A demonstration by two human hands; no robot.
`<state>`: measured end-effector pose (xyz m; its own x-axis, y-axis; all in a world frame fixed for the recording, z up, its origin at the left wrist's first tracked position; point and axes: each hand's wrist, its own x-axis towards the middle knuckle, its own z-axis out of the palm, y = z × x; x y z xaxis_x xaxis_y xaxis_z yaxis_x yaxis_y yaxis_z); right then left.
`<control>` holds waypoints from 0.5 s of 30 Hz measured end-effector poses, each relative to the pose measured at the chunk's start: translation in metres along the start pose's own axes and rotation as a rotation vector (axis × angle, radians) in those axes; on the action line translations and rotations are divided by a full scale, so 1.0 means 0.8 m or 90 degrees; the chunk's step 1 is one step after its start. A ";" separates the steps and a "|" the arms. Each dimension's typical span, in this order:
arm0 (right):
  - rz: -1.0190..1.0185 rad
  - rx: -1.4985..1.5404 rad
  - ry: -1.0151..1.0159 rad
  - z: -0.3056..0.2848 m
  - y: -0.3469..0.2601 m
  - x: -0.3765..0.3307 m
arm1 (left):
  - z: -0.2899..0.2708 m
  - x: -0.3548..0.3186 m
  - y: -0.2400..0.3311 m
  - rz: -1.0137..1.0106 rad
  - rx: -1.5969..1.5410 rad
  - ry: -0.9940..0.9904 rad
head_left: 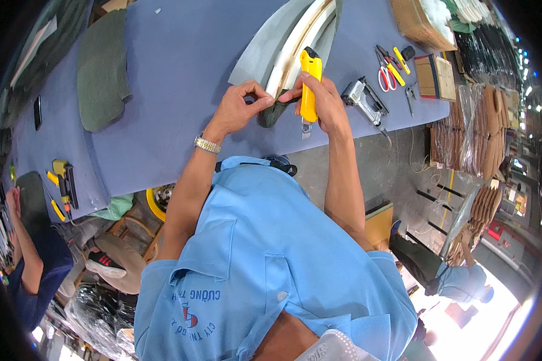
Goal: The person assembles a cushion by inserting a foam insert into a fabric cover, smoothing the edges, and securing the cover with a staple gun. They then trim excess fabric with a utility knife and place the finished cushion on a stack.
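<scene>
In front of me on the table lies a curved part with a pale frame edge [288,57] and dark grey-green fabric [272,114] wrapped over its near end. My left hand [239,108] pinches the fabric edge at that end, thumb and forefinger together. A yellow utility knife [311,90] is held in my right hand [326,101], its blade end pointing down toward me. The right thumb and fingertips also reach to the same fabric edge, close to the left fingertips. A lighter grey flap of cloth [256,51] spreads out on the part's left side.
The table [168,78] has a blue-grey cover. On the right are a staple gun [365,102] with a hose, red-handled scissors [386,78] and a cardboard box [435,77]. At left lie a dark green panel [103,69] and another staple gun [65,180]. A co-worker's arm [27,240] shows at far left.
</scene>
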<state>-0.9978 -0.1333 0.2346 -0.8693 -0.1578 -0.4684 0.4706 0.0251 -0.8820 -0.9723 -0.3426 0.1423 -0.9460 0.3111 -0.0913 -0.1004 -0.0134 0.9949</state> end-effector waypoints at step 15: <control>-0.135 0.209 -0.073 -0.007 0.055 0.023 | 0.032 -0.066 -0.022 0.118 0.359 0.124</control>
<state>-0.9938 -0.1295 0.1870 -0.9384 -0.2348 -0.2533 0.3226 -0.3334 -0.8859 -0.9129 -0.3345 0.1310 -0.9764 0.1712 0.1315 0.1982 0.4697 0.8603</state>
